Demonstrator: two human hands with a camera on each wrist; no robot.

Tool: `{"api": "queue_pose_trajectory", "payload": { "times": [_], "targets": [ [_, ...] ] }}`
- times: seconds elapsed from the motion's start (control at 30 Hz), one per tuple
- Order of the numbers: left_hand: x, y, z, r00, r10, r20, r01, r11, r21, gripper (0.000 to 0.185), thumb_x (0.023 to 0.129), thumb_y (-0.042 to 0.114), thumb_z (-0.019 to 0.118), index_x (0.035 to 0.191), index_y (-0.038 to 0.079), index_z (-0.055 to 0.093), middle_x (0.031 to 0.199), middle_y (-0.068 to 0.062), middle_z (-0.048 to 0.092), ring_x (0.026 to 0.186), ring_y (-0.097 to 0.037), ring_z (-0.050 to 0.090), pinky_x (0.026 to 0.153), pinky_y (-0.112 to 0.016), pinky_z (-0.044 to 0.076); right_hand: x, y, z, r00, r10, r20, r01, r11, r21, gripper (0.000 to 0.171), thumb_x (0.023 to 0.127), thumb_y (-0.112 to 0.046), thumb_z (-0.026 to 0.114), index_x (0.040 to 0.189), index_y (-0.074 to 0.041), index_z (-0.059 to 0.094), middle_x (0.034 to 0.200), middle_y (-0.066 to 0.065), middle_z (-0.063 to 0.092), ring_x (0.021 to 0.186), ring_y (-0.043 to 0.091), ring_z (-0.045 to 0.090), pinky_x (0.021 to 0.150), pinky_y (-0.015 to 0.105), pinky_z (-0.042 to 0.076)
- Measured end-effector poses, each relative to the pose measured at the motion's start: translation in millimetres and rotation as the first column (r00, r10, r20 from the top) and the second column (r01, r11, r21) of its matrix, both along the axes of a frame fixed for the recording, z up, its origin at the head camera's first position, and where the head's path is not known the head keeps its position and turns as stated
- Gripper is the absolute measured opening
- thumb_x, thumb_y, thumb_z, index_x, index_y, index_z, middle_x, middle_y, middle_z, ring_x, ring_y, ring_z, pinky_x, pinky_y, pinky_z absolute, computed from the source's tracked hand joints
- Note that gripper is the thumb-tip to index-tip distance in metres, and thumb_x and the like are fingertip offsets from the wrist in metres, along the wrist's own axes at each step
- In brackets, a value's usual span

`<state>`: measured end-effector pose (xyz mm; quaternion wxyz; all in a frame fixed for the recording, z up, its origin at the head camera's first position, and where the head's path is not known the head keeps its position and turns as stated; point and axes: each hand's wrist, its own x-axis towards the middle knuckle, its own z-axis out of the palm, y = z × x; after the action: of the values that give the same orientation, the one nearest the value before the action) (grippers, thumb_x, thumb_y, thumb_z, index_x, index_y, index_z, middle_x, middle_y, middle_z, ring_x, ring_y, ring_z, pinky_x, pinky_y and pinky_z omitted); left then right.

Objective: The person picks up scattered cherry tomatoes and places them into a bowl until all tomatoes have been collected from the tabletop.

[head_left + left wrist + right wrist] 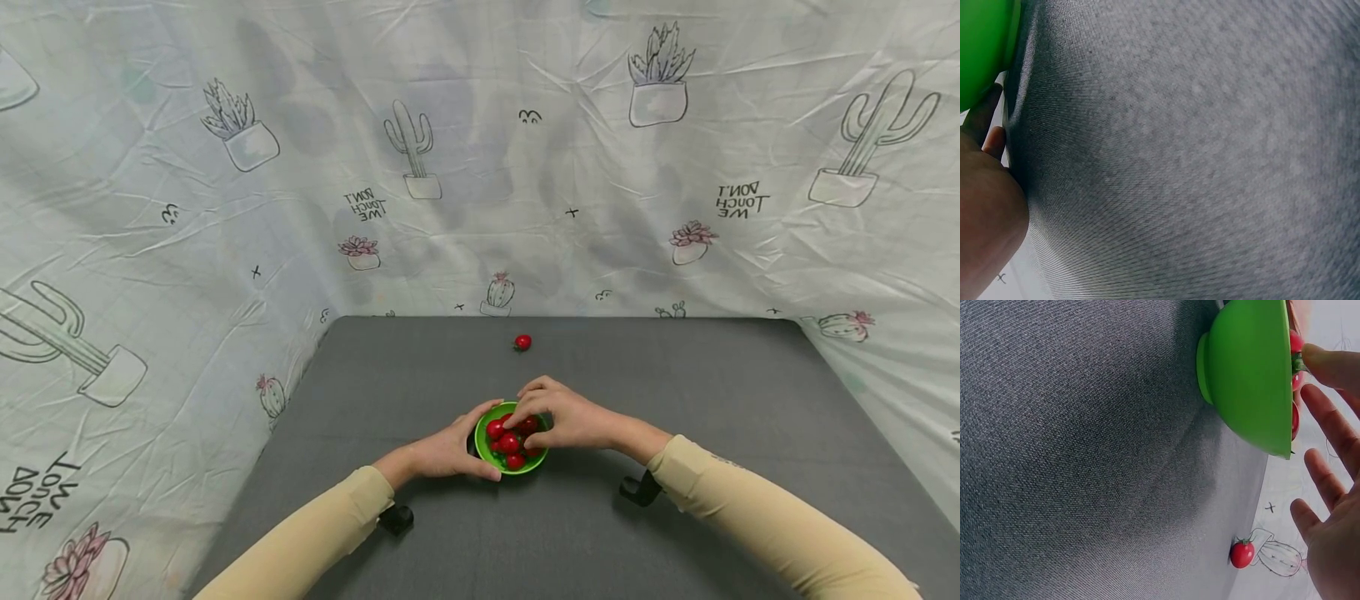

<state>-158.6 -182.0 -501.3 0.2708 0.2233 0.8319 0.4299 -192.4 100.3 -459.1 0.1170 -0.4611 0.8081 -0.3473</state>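
Note:
A small green bowl (pixel 487 452) holding several red cherry tomatoes (pixel 508 442) stands on the grey table (pixel 697 392) in the head view. My left hand (pixel 450 452) grips the bowl's left side, thumb on the near rim. My right hand (pixel 561 421) hovers over the bowl's right side, fingers reaching above the tomatoes. In the right wrist view its fingers (pixel 1329 456) are spread and fairly straight beside the bowl (pixel 1247 381), one fingertip touching a tomato at the rim. The left wrist view shows only a bit of the bowl (pixel 982 50) and my palm (pixel 985 219).
One loose cherry tomato (pixel 522 342) lies on the table beyond the bowl, near the back edge, also visible as a tomato (pixel 1242 553) in the right wrist view. A cactus-print cloth (pixel 480 167) walls the table at the back and both sides.

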Motion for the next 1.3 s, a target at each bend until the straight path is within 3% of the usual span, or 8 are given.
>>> {"api": "queue_pose_trajectory", "payload": {
  "times": [0.2, 0.4, 0.73, 0.97, 1.3],
  "targets": [
    [0.9, 0, 1.1, 1.0, 0.0, 0.007, 0.0, 1.0, 0.005, 0.1, 0.087, 0.046, 0.082, 0.159, 0.049, 0.013, 0.159, -0.001, 0.026, 0.144, -0.026, 0.028, 0.11, -0.055, 0.032, -1.3, 1, -0.1, 1.0, -0.011, 0.001, 0.011, 1.0, -0.005, 0.036, 0.091, -0.021, 0.082, 0.126, -0.027, 0.075, 0.122, -0.018, 0.065, 0.128, 0.017, 0.041, 0.101, 0.051, 0.042],
    [1.7, 0, 0.4, 1.0, -0.007, -0.013, 0.007, 1.0, -0.002, 0.104, 0.084, 0.052, 0.082, 0.161, 0.046, 0.012, 0.161, -0.003, 0.024, 0.147, -0.028, 0.025, 0.111, -0.059, 0.03, -2.0, 2, 2.8, 1.0, -0.016, -0.006, 0.016, 1.0, -0.018, 0.035, 0.092, -0.022, 0.081, 0.126, -0.024, 0.074, 0.124, -0.016, 0.067, 0.129, 0.02, 0.042, 0.102, 0.053, 0.041],
    [1.9, 0, -0.1, 1.0, -0.002, -0.005, 0.002, 1.0, 0.02, 0.106, 0.083, 0.052, 0.083, 0.162, 0.045, 0.012, 0.16, -0.003, 0.024, 0.147, -0.028, 0.024, 0.111, -0.06, 0.028, -9.5, 10, 10.5, 0.996, -0.087, 0.018, 0.088, 0.995, -0.053, 0.036, 0.093, -0.025, 0.08, 0.127, -0.017, 0.073, 0.129, -0.01, 0.06, 0.128, 0.021, 0.041, 0.1, 0.054, 0.042],
    [0.7, 2, 0.7, 1.0, -0.007, -0.013, 0.007, 1.0, 0.028, 0.109, 0.083, 0.051, 0.083, 0.164, 0.036, 0.013, 0.159, -0.001, 0.026, 0.145, -0.027, 0.026, 0.111, -0.059, 0.028, -18.1, 19, 17.4, 0.985, -0.157, 0.075, 0.163, 0.983, -0.079, 0.034, 0.095, -0.028, 0.077, 0.129, -0.03, 0.072, 0.134, -0.006, 0.056, 0.13, 0.022, 0.041, 0.101, 0.063, 0.04],
    [0.2, 4, 0.0, 1.0, 0.005, -0.017, -0.004, 0.999, 0.034, 0.104, 0.083, 0.05, 0.083, 0.162, 0.043, 0.015, 0.157, 0.003, 0.029, 0.143, -0.024, 0.027, 0.111, -0.057, 0.029, -36.7, 29, 18.3, 0.965, -0.247, 0.089, 0.254, 0.964, -0.081, 0.034, 0.095, -0.028, 0.076, 0.129, -0.031, 0.072, 0.13, -0.006, 0.059, 0.13, 0.022, 0.042, 0.103, 0.062, 0.038]
  ]
}}
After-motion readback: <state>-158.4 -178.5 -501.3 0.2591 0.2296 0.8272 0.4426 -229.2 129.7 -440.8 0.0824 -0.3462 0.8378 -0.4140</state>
